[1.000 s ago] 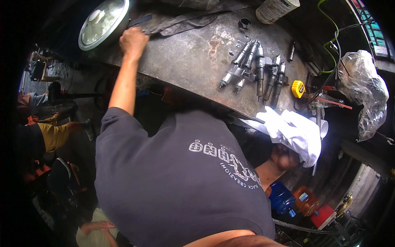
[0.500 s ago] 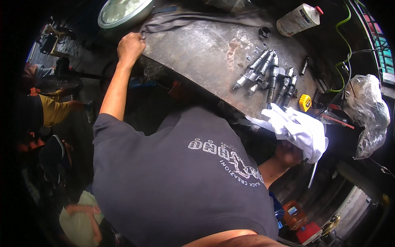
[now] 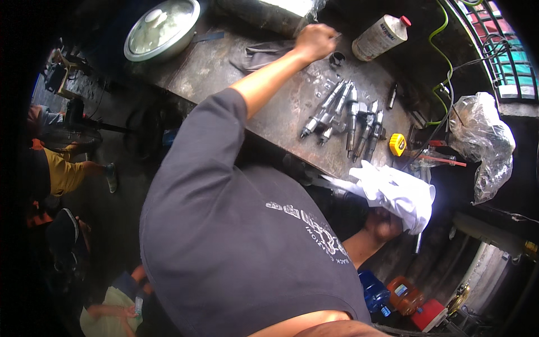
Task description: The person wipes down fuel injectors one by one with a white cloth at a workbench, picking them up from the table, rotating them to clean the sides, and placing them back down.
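My left hand (image 3: 316,42) is closed at the far side of the metal workbench (image 3: 208,70), its forearm reaching across the top. A dark grey cloth (image 3: 269,54) lies bunched beside and under that hand, and a bit of it seems to show past the fingers. Nearer me lie several metal fuel injectors (image 3: 348,115) in a loose group. At the bench's right front edge, my right hand (image 3: 384,226) is in shadow against a white cloth (image 3: 393,194) heaped over something. The fingers there are hidden. A thin metal rod (image 3: 418,243) sticks out below this cloth.
A lidded glass bowl (image 3: 163,28) stands at the far left. A white bottle (image 3: 379,39) with a red cap is at the back. A yellow tape measure (image 3: 397,145) sits by the injectors, and a clear plastic bag (image 3: 484,140) hangs on the right. Other people are at the left.
My left hand has swept from the bench's left corner to the right, and the grey cloth is drawn together that way. My right hand stays by the white cloth. The view has shifted slightly.
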